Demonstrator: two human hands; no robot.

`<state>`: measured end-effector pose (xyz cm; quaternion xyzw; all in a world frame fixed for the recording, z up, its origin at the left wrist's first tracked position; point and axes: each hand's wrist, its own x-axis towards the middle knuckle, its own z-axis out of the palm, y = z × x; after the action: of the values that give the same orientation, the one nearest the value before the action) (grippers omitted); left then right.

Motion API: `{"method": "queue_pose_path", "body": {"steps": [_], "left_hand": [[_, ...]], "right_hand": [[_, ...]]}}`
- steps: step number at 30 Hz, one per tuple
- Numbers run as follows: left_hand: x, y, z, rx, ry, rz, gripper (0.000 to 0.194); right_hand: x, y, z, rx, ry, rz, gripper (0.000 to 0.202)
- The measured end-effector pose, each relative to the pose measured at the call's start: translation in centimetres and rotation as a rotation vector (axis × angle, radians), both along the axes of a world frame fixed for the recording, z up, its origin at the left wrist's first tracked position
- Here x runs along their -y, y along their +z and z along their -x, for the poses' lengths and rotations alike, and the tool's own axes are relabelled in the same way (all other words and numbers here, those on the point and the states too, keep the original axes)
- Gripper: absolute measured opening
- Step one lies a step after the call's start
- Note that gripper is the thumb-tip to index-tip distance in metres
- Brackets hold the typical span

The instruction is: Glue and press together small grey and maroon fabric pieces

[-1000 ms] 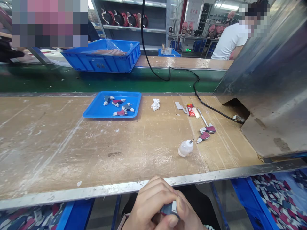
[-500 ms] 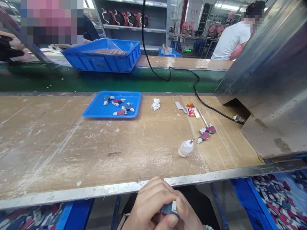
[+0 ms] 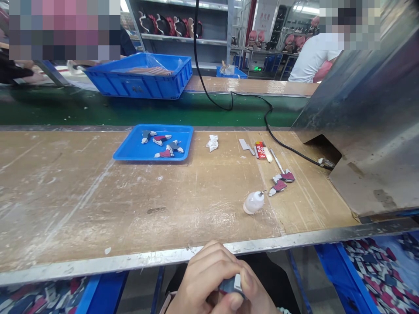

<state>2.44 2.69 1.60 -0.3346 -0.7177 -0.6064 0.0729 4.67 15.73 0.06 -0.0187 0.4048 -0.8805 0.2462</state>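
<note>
We see our two hands low in the view, below the near metal edge of the table (image 3: pixel 163 257). Our left hand (image 3: pixel 203 279) curls over from the left and our right hand (image 3: pixel 252 296) meets it from the right; together their grip is clamped on a small grey part (image 3: pixel 231 284), pinched between thumbs and fingertips. Only a sliver of the part shows between the fingers, so we cannot tell its full shape.

On the table, well apart from our hands, a small white squeeze bottle (image 3: pixel 252 202) lies on its side with its nozzle pointing right. Just beyond it lie two red-and-grey pieces (image 3: pixel 282 180), near each other. Further back we see a thin metal tool (image 3: pixel 276 160), a red-and-white packet (image 3: pixel 260 149), a small grey blade-like piece (image 3: pixel 246 146) and a crumpled white scrap (image 3: pixel 212 142). A shallow blue tray (image 3: pixel 131 152) sits at the far edge of the table and holds a few more red-and-grey pieces (image 3: pixel 162 144).

Behind the table runs a green belt (image 3: pixel 98 111), with a deep blue crate (image 3: pixel 140 78) beyond it. A black cable (image 3: pixel 268 117) hangs down and trails into a metal housing (image 3: pixel 369 131) at the right. A person in a white shirt (image 3: pixel 312 54) stands in the background.
</note>
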Motion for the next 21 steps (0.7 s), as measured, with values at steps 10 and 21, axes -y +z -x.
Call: {"method": "queue_pose_path", "body": {"steps": [10,21], "left_hand": [[-0.2,0.2,-0.5,0.04,0.018,-0.003,0.035],[-0.1,-0.3,-0.6,0.015,-0.008,0.038,0.035]], "right_hand": [[0.0,0.1,0.4,-0.077,0.073,0.086,0.055],[-1.0,-1.3,0.6,-0.199,0.132,-0.117,0.061]]}}
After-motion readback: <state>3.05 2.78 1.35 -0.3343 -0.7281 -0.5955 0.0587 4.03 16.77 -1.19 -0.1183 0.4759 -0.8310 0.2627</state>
